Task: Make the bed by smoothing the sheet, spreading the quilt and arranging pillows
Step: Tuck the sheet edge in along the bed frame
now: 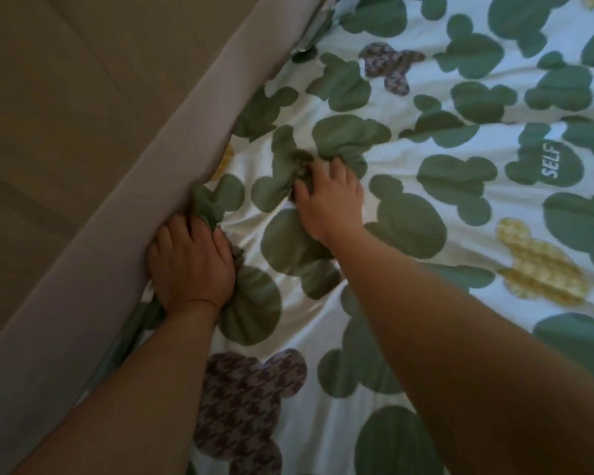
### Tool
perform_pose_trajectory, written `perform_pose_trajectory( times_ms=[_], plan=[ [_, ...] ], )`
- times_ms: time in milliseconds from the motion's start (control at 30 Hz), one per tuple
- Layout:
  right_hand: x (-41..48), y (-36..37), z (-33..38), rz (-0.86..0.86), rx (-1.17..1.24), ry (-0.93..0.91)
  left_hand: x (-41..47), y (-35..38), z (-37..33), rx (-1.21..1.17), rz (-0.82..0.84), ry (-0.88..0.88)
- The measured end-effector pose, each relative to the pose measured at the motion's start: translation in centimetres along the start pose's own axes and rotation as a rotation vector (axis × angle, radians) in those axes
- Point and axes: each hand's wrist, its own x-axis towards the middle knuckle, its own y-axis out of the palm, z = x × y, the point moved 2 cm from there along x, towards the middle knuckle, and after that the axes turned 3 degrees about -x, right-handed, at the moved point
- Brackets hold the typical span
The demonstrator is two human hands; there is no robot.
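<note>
Beige bed rail (83, 207) at 9 o'clock; left hand (189, 265) clutching bunched green-patterned sheet (460, 234); right hand (330, 200) at its 2 o'clock gripping another fold.

Beige padded rail (100, 186), tan surface (48, 80)

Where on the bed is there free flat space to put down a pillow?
Free: the flat sheet right of the right hand, around the SELF print. Crowded: the strip by the beige rail, where the left hand and right hand grip bunched sheet.
</note>
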Motion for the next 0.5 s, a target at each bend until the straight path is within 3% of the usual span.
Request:
perform_pose_trajectory(
  times_ms=[67,133,233,300,400,500],
  plan=[
    [2.3,-1.8,2.0,-0.151,0.187,-0.014,0.1,0.1,0.1,0.002,-0.011,-0.012],
    [4.7,-3.2,4.0,-0.115,0.33,-0.061,0.0,0.1,0.1,-0.009,-0.033,-0.023],
    [7.3,-3.9,6.6,0.156,0.141,-0.162,0.0,0.1,0.2,-0.03,-0.04,-0.044],
    [8.2,-4.1,7.2,0.19,-0.1,-0.23,0.0,0.1,0.2,-0.048,-0.036,-0.045],
    [8.9,-5.1,7.3,-0.031,-0.113,-0.229,0.1,0.2,0.0,-0.055,-0.032,-0.049],
    [9.2,-5.2,7.5,-0.282,0.042,-0.228,0.1,0.2,0.2,-0.06,-0.023,-0.048]
  ],
)
